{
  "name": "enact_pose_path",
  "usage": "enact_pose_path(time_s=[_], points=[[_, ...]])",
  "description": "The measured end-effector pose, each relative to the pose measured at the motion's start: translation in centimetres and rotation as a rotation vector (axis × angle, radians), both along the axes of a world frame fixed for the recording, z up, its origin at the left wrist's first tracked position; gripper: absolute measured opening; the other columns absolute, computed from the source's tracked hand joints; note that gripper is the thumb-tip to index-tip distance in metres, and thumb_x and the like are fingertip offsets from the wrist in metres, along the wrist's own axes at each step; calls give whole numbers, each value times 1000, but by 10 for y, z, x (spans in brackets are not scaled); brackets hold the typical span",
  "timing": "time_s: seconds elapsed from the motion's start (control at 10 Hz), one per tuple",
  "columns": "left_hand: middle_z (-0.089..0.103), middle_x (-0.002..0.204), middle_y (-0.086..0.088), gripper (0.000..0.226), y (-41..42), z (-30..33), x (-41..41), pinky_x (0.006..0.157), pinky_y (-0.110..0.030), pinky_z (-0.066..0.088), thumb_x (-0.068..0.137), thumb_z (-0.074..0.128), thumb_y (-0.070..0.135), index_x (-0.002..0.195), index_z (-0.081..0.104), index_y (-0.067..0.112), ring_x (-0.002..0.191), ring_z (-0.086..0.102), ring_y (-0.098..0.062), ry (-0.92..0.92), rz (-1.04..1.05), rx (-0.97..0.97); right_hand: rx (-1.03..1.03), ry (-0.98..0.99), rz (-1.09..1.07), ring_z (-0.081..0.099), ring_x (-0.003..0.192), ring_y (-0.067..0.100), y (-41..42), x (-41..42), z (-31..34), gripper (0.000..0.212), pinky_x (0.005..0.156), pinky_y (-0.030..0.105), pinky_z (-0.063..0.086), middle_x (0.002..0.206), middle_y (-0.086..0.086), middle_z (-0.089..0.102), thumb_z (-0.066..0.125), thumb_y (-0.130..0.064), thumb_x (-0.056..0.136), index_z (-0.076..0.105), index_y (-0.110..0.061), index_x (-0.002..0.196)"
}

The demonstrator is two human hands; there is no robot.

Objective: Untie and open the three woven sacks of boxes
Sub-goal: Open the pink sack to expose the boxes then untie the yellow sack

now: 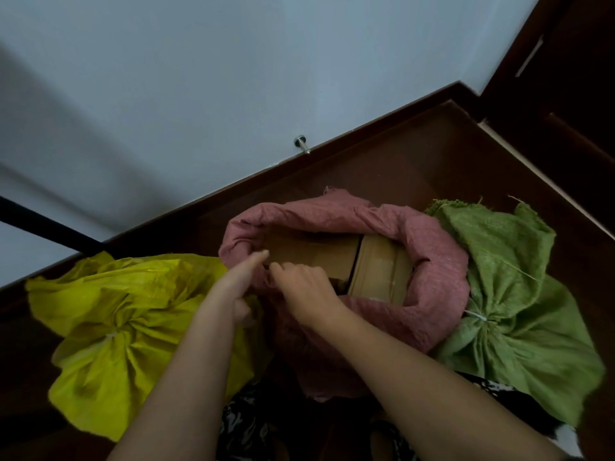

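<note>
The pink sack [429, 271] stands in the middle of the three with its mouth open and rolled back, showing two cardboard boxes [336, 257] side by side inside. Both hands work at its near-left rim: the left hand [241, 281] has its forefinger stretched to the edge and its other fingers curled into the fabric, and the right hand [304, 287] pinches the fold just beside it.

Left of the pink sack and touching it lies the yellow sack [109, 321], its neck tied. On the pink sack's right the green sack [519, 314] presses against it, bound with white string [479, 316].

All three rest on a dark wooden floor [382, 168]. Beyond the pink sack runs a dark skirting board under a pale wall [233, 61], with a metal door stop [302, 144] set low. A dark door [579, 94] stands to the far right.
</note>
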State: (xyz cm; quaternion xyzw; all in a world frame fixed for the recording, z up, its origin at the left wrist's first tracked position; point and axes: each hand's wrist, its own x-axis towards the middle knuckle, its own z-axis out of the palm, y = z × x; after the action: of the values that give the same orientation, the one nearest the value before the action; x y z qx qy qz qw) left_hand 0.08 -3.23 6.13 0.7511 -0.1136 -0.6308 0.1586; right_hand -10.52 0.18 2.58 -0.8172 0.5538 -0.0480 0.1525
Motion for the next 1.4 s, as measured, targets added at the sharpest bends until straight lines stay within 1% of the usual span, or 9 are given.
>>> enact_pose_path(time_s=[0.1, 0.3, 0.4, 0.5, 0.8, 0.9, 1.1, 1.3, 1.4], points=[[57, 93, -15, 29, 15, -5, -7, 86, -54, 42, 97, 50, 32, 91, 55, 5, 91, 57, -32, 245, 217, 21, 19, -24, 4, 58, 103, 26, 7, 4, 2, 41, 65, 34, 38, 112, 5, 58, 64, -17, 85, 48, -15, 123], [49, 139, -12, 25, 18, -17, -1, 98, -44, 37, 103, 35, 15, 94, 57, 6, 131, 43, -27, 311, 652, -97, 374, -445, -619, 62, 90, 21, 25, -24, 25, 41, 78, 36, 52, 98, 3, 65, 60, -49, 86, 56, -14, 107], [57, 127, -10, 34, 19, -21, 2, 96, -42, 39, 100, 46, 26, 130, 53, 12, 131, 44, -25, 253, 681, -106, 827, -709, -827, 67, 62, 24, 33, -44, 44, 62, 59, 31, 58, 74, 16, 71, 43, -47, 98, 62, 11, 108], [49, 137, -11, 60, 24, -12, -3, 99, -48, 42, 91, 58, 42, 141, 42, 12, 127, 48, -30, 231, 664, -139, 1415, -888, -858, 69, 89, 37, 46, -58, 57, 91, 68, 35, 59, 111, 38, 62, 32, -64, 94, 41, 18, 131], [60, 94, -1, 23, 49, -7, -16, 79, -25, 50, 99, 45, 31, 100, 59, 13, 104, 58, -11, 306, 601, -171, 1170, -1703, -1516, 48, 128, 38, 46, -65, 19, 56, 103, 51, 41, 142, 24, 45, 52, -26, 98, 34, 3, 143], [55, 78, -2, 30, 60, 2, -12, 55, -27, 52, 98, 49, 27, 124, 57, 13, 89, 62, -16, 358, 633, -162, 1073, -1673, -1494, 43, 132, 36, 44, -60, 9, 41, 106, 50, 38, 146, 18, 40, 36, -3, 100, 37, 0, 141], [41, 145, -8, 49, 65, 6, -15, 94, -34, 38, 97, 37, 18, 145, 33, 10, 114, 50, -25, 65, 483, 50, 919, -1597, -1536, 51, 114, 32, 51, -54, -1, 40, 93, 37, 44, 128, 21, 51, 31, 7, 88, 50, 0, 122], [56, 112, -9, 34, 70, 2, -26, 97, -43, 42, 88, 61, 32, 111, 54, 9, 118, 51, -29, 109, 241, 187, 970, -1297, -1346, 59, 81, 29, 58, -59, -10, 40, 71, 37, 52, 92, 18, 61, 35, 16, 84, 56, 4, 116], [46, 133, -7, 43, 73, -14, -31, 106, -44, 35, 97, 36, 0, 137, 43, 15, 132, 40, -30, 154, 311, -3, 1008, -1139, -1252, 57, 72, 28, 59, -65, -9, 37, 73, 38, 51, 81, 16, 59, 39, 17, 85, 58, 8, 115]])
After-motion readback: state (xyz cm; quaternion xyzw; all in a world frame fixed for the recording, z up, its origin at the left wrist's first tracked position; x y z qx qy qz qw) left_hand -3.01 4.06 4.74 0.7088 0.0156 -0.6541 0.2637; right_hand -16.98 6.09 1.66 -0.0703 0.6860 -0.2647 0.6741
